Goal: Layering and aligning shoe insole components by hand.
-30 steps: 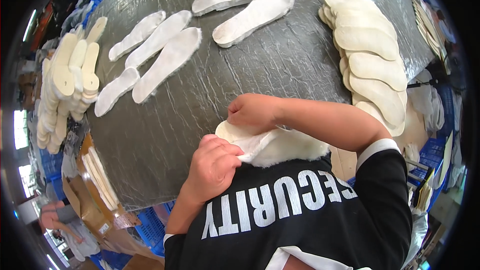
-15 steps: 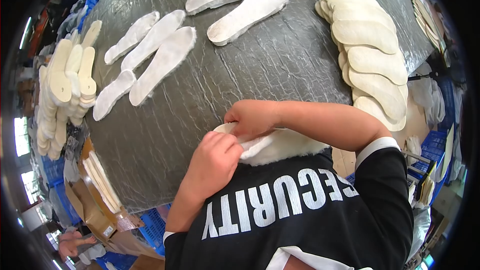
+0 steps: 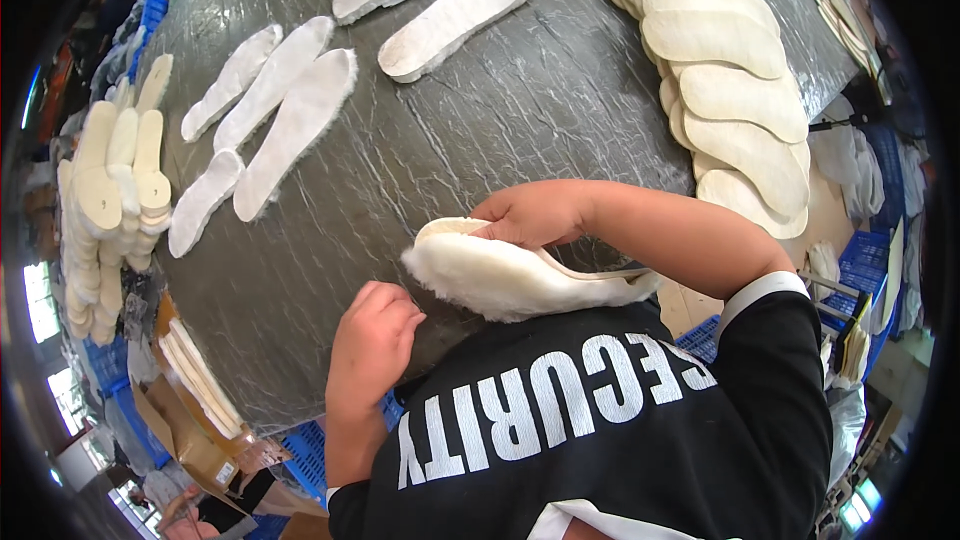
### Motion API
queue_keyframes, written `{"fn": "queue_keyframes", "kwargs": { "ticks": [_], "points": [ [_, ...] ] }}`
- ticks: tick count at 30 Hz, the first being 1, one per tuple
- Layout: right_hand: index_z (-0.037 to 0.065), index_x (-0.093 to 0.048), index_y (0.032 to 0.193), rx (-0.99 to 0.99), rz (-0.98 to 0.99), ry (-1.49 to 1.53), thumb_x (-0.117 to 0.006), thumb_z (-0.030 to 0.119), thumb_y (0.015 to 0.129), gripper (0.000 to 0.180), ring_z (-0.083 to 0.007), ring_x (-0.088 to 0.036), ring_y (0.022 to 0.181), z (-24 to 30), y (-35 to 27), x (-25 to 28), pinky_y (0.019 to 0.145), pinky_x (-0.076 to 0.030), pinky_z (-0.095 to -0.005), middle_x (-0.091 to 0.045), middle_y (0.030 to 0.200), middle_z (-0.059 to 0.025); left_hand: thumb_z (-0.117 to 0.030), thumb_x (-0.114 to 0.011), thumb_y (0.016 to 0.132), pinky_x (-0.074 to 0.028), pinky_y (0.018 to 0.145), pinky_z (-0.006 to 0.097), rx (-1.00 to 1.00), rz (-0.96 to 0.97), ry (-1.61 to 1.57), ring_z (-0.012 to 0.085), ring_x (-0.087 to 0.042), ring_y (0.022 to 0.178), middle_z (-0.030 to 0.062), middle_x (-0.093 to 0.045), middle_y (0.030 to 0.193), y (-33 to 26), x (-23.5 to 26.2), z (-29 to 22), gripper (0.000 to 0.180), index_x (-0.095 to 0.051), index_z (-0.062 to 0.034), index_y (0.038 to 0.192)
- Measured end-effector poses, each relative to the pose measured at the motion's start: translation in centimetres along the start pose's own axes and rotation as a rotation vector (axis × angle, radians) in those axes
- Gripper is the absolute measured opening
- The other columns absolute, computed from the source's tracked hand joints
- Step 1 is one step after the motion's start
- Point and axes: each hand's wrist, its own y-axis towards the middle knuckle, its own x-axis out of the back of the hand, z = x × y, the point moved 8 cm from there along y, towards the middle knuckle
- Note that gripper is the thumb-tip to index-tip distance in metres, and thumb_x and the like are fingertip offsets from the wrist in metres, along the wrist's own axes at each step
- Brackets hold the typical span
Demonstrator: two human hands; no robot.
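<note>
A fluffy white insole [image 3: 500, 275] is at the table's near edge, against the front of my black shirt. Its furry side faces me and its cream rim curves up along the far side. My right hand [image 3: 540, 215] grips it from the far side, thumb and fingers reaching inside the curve. My left hand [image 3: 375, 340] is apart from the insole, just to its left, with the fingers curled in and nothing visible in them. Farther left on the table, several white furry insoles [image 3: 297, 135] lie loosely side by side, and two larger ones [image 3: 465, 15] lie beyond.
An overlapping row of cream insoles [image 3: 740, 95] runs along the right side of the dark, wrinkled table cover [image 3: 450, 150]. Piled insoles [image 3: 100, 175] stand off the left edge. An open cardboard box [image 3: 185, 430] and blue crates [image 3: 310, 455] are below. Another person [image 3: 235, 505] shows at lower left.
My left hand has let go of the insole and moved left and down. The insole has turned so its furry side shows, with my right hand still on it. The whole view has shifted slightly.
</note>
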Motion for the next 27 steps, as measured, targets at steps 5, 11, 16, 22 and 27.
{"fn": "queue_keyframes", "kwargs": {
  "ticks": [5,11,16,22,27],
  "points": [
    [0.003,-0.062,0.125,-0.015,-0.166,-0.151,-0.058,0.033,0.096,0.042,-0.0215,-0.064,0.086,-0.1,0.9,0.3,0.069,-0.052,-0.0362,-0.067,0.101,-0.0137,-0.016,-0.082,0.069,-0.048,0.082,0.048,-0.319,-0.153,-0.029,0.0358,-0.057,0.094,0.0135,-0.057,0.103,3.5,2.7,-6.8,0.044,-0.058,-0.0021,0.103],
    [0.000,-0.060,0.126,0.017,-0.151,-0.071,-0.049,0.044,0.101,0.051,-0.0228,-0.061,0.100,0.7,0.5,-0.6,0.085,-0.051,-0.0366,-0.065,0.113,-0.0162,-0.012,-0.081,0.068,-0.049,0.079,0.043,-0.192,0.074,0.009,0.0329,-0.058,0.091,0.0128,-0.059,0.094,5.3,-2.0,-5.5,0.039,-0.059,-0.0027,0.100],
    [0.003,-0.054,0.135,0.125,0.032,-0.117,-0.034,0.059,0.102,0.068,-0.0202,-0.059,0.103,1.4,-3.1,0.2,0.085,-0.051,-0.0360,-0.062,0.119,-0.0144,-0.013,-0.078,0.072,-0.047,0.075,0.042,-0.178,0.196,0.034,0.0306,-0.057,0.086,0.0094,-0.056,0.088,4.1,-3.5,-4.7,0.024,-0.061,-0.0043,0.088],
    [-0.003,-0.033,0.149,0.336,0.382,-0.037,-0.051,0.063,0.095,0.087,-0.0219,-0.052,0.124,-2.2,-9.0,1.4,0.102,-0.043,-0.0383,-0.054,0.138,-0.0184,-0.009,-0.077,0.071,-0.046,0.080,0.043,-0.403,0.040,-0.049,0.0304,-0.058,0.092,0.0085,-0.060,0.095,6.0,-2.0,-7.5,0.020,-0.064,-0.0048,0.086],
    [-0.006,-0.027,0.150,0.247,0.263,0.265,-0.080,0.033,0.081,0.095,-0.0227,-0.051,0.127,-5.2,-13.9,0.5,0.106,-0.041,-0.0378,-0.049,0.142,-0.0188,-0.008,-0.079,0.067,-0.048,0.083,0.041,-0.558,0.127,-0.205,0.0298,-0.060,0.097,0.0089,-0.064,0.100,8.6,-4.8,-9.9,0.030,-0.067,-0.0042,0.094]
  ]
}}
